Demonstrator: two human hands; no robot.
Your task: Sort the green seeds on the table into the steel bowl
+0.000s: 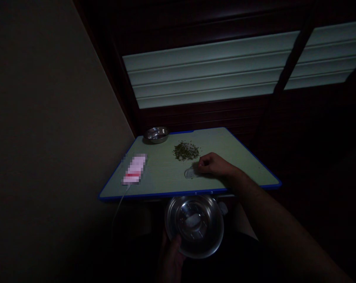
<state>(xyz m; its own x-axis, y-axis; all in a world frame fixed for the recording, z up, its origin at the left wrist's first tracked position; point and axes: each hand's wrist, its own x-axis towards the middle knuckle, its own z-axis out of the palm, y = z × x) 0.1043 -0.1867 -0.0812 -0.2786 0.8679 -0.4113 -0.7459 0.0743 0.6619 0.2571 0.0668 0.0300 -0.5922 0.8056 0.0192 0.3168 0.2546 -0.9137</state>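
My left hand (172, 255) grips the rim of a shiny metal bowl (207, 239), held tilted below the table's front edge, thumb over the near-left side. A pale oval patch shows inside the bowl; whether it is an object or a reflection I cannot tell. Over the table, my right hand (212, 165) is closed, with thumb and fingers pinched at the right edge of a small translucent pouch (191, 173) lying on the surface. Just beyond it spreads a loose pile of small green bits (186, 151), too dark to name exactly.
The pale table (157, 173) has a blue edge. A second, shallow metal bowl (156, 135) stands at its back left corner. On the left lies a phone (135, 169), blurred out, with a white cable (120, 204) hanging down. Wall and slatted doors (210, 70) stand close behind.
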